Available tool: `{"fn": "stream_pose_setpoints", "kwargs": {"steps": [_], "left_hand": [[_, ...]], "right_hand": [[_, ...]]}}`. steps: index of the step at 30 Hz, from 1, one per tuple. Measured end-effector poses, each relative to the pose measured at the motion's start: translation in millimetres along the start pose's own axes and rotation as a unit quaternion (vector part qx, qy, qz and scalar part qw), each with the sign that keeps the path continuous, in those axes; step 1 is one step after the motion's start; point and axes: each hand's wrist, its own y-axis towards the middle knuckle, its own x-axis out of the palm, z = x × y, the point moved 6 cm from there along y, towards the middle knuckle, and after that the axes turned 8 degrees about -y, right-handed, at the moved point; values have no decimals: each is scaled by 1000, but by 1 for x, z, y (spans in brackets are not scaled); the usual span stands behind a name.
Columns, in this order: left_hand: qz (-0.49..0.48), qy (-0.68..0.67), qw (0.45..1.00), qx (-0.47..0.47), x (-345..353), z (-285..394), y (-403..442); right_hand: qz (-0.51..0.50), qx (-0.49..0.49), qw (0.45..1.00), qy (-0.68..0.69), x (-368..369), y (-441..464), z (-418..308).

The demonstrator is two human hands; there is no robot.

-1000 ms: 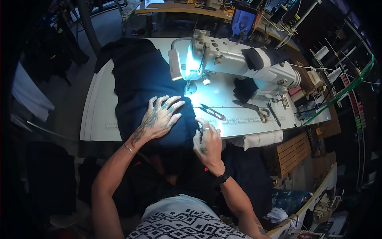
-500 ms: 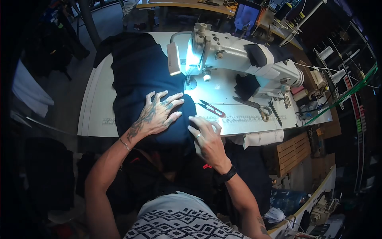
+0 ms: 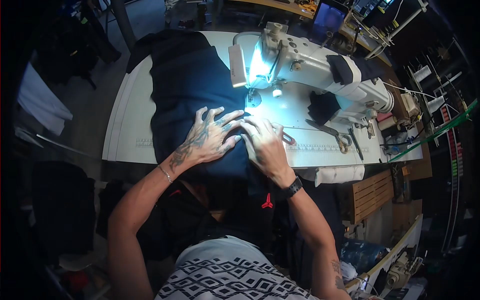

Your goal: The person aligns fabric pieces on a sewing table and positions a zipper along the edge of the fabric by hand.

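Dark navy fabric (image 3: 187, 82) covers the left part of the white sewing table (image 3: 120, 112) and hangs over its front edge. My left hand (image 3: 210, 135) lies on the cloth with its fingers spread. At the cloth's right edge, my right hand (image 3: 264, 145) has its fingertips bent down close to the left fingers; whether they pinch the edge is hidden. Just beyond both hands stands the sewing machine (image 3: 295, 57), its lamp lit and its presser foot (image 3: 251, 99) at the fabric's edge. Thread snips (image 3: 288, 139) are mostly covered by my right hand.
Scissors (image 3: 332, 134) and a dark slim tool (image 3: 356, 144) lie right of the hands. A ruler strip (image 3: 325, 148) runs along the table's front. Dark cloth scraps (image 3: 324, 107) rest under the machine arm. Thread cones (image 3: 422, 74) stand at the far right.
My right hand has moved up and in to the fabric edge, next to the left fingers, covering most of the snips. The left hand stays spread on the cloth. The camera view has shifted slightly.
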Motion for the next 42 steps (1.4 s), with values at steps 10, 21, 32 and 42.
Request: {"fn": "stream_pose_setpoints", "kwargs": {"steps": [10,21,32,42], "left_hand": [[7,-16,1000,-10,0,0,0],[37,-37,999,-4,-2,-3,-2],[82,-24,995,49,-5,-55,67],[71,28,997,-3,17,-68,77]], "right_hand": [[-35,39,999,-14,10,-1,5],[-77,17,996,-30,11,12,3],[-72,16,993,-95,12,3,1],[-67,27,990,-118,18,12,17]]}}
